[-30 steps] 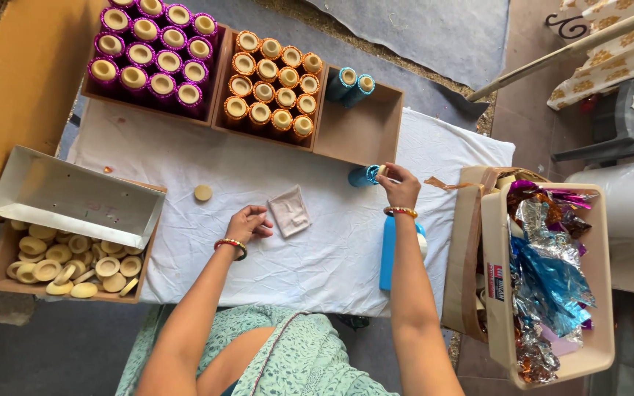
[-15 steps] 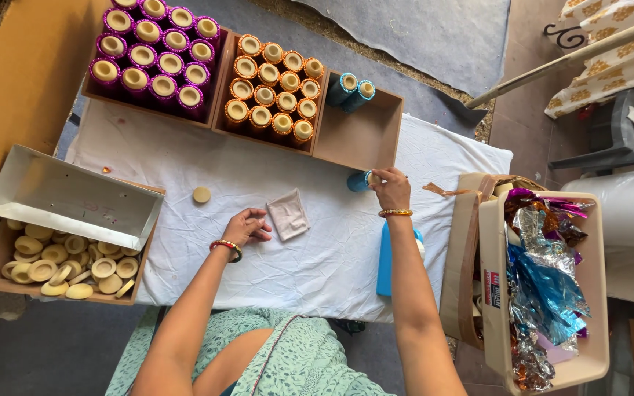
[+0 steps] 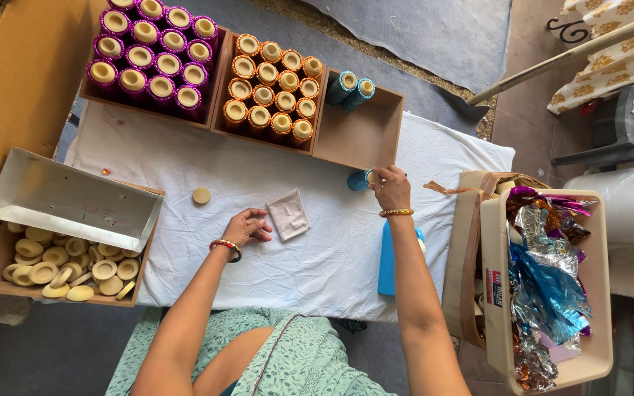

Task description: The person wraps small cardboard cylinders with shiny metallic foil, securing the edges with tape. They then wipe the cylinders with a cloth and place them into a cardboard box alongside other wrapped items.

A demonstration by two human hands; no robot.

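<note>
A white cloth (image 3: pixel 185 165) covers the low table on a grey floor (image 3: pixel 53 352), with a grey rug (image 3: pixel 434 33) beyond and patterned fabric (image 3: pixel 610 51) at the right, in daylight.

A white cloth (image 3: pixel 207 165) covers the table. At its far edge, a box of purple rolls (image 3: pixel 152 55) stands beside a box of orange rolls (image 3: pixel 271 84). A loose disc (image 3: pixel 201 196) lies on the cloth. Left, an open box of cream discs (image 3: pixel 67 264). Right, a beige bin (image 3: pixel 596 293) holds crumpled foil (image 3: pixel 544 286).
</note>
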